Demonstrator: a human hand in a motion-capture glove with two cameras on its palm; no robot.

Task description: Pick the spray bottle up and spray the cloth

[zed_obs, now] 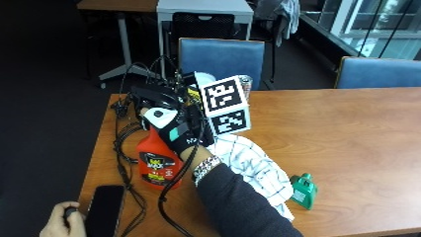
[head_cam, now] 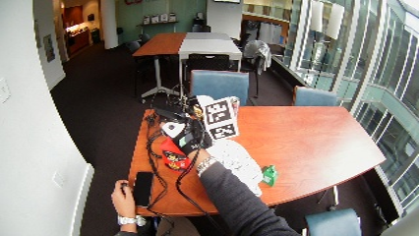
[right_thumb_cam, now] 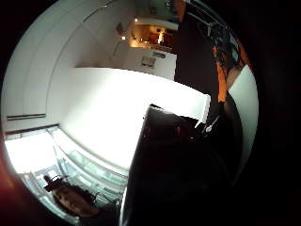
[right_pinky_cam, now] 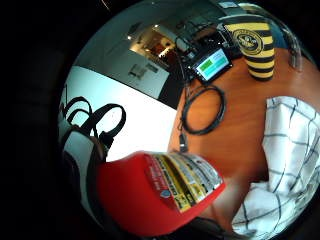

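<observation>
One red spray bottle (zed_obs: 158, 160) is the thing in hand here: in the outside view the gloved right hand (zed_obs: 182, 132) is wrapped round its neck, just under the white nozzle head, fingers curled about it. The bottle looks tilted, its base low over the wooden table (zed_obs: 342, 133) near the left edge; whether the base touches the wood I cannot tell. The white checked cloth (zed_obs: 253, 165) lies crumpled on the table just beside the bottle, on the side toward the green object (zed_obs: 303, 190), partly covered by the person's dark sleeve. The little finger side palm view shows the bottle's red body and yellow label (right_pinky_cam: 182, 182) close against the palm, with the cloth (right_pinky_cam: 285, 160) next to it and a striped yellow and black cup (right_pinky_cam: 255, 47) farther off by a small screen. So the picking up seems done or nearly so, and the spraying step is what remains. That next move, as I judge it, calls for turning the nozzle toward the cloth and getting a finger onto the trigger. The bare hand (zed_obs: 63, 224) rests by a dark phone (zed_obs: 105, 210) at the table corner.
</observation>
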